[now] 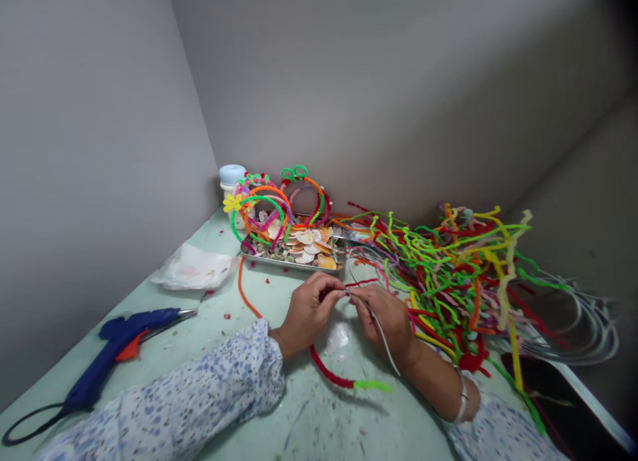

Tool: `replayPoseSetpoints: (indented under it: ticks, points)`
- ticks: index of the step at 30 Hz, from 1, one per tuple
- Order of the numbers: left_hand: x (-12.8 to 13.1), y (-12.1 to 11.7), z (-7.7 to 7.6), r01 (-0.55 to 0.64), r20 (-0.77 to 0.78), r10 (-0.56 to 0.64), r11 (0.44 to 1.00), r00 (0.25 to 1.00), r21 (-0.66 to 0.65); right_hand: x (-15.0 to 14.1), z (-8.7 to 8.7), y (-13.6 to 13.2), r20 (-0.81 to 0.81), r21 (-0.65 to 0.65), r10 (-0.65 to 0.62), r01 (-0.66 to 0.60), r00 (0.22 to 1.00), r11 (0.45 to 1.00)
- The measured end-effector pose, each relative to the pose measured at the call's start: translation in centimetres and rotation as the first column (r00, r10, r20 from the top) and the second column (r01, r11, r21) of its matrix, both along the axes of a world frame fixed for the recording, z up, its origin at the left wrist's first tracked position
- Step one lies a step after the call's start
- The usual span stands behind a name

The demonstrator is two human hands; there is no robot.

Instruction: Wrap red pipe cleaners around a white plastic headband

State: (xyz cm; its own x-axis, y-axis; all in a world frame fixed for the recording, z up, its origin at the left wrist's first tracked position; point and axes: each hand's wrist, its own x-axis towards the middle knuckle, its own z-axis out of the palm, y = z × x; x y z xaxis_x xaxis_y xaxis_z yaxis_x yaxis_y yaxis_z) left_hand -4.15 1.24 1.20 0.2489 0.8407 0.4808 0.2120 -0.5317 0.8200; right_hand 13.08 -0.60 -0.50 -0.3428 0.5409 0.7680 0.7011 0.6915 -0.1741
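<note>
My left hand (306, 309) is closed in a pinch on a red pipe cleaner. A red-covered length with a bright green end (333, 377) curves out from under this hand over the table. Close beside it, my right hand (391, 320) pinches a thin grey-white wire (385, 341), whose free end hangs across the back of that hand. The fingertips of both hands nearly meet, and a short red strand (363, 283) sticks out just behind them. Exactly how the wire and red strand join between the fingers is too small to tell.
Behind my hands stands a metal tray (299, 267) of shells with colourful headbands on it. Tangled pipe cleaners (438, 262) and coiled wire (593, 341) lie right, near a dark flat object (573, 408). Left are a blue glue gun (107, 355), a plastic bag (192, 268) and a blue-lidded jar (232, 175).
</note>
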Motion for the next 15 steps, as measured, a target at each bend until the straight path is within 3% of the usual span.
replayPoseSetpoints:
  ticks: [15]
  points:
    - [0.21,0.17,-0.82,-0.07,0.026,0.07,0.997,0.997,-0.013,-0.22,0.42,-0.18,0.01,0.045,-0.053,0.053,0.999,0.998]
